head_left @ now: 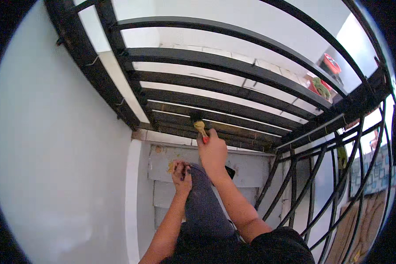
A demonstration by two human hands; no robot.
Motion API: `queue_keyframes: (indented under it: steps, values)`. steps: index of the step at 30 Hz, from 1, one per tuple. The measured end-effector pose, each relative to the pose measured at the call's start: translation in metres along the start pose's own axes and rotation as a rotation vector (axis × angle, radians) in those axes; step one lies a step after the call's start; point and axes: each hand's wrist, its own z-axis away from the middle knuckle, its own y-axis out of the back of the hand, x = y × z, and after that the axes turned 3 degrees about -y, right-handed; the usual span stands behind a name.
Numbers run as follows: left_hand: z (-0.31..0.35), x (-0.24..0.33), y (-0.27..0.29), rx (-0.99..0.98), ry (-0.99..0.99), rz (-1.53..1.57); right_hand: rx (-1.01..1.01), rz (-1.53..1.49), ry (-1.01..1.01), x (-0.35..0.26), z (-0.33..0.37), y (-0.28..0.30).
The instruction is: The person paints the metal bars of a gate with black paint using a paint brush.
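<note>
Paintbrush (199, 126) in right-hand fingers (213, 133)

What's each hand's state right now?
Left hand: partly curled at the grey trouser leg; can't tell whether it holds anything.
Right hand: closed, holding a paintbrush by its handle.

No text, label, brand, number or sign you can read here; you get no legible lettering on your brush (200, 126), the black bars (185, 55) or the white wall (61, 154).
</note>
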Motion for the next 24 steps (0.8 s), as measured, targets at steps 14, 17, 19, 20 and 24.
queue_keyframes:
  steps: [14,17,19,20,24]
  values:
    - [-0.008,-0.026,0.107,0.357,0.681,0.521,-0.112,0.038,0.211,-0.058,-0.028,-0.025]
    - [-0.003,-0.029,0.144,0.371,0.676,0.524,-0.099,-0.029,0.204,-0.043,-0.033,-0.011]
    - [-0.001,-0.026,0.153,0.478,0.700,0.433,-0.099,-0.051,0.197,-0.038,-0.040,-0.021]
    - [0.006,-0.032,0.166,0.497,0.719,0.429,-0.140,-0.069,0.253,-0.041,-0.042,-0.036]
    - [0.030,-0.049,0.170,0.484,0.854,0.433,-0.216,-0.164,0.345,-0.062,-0.048,-0.059]
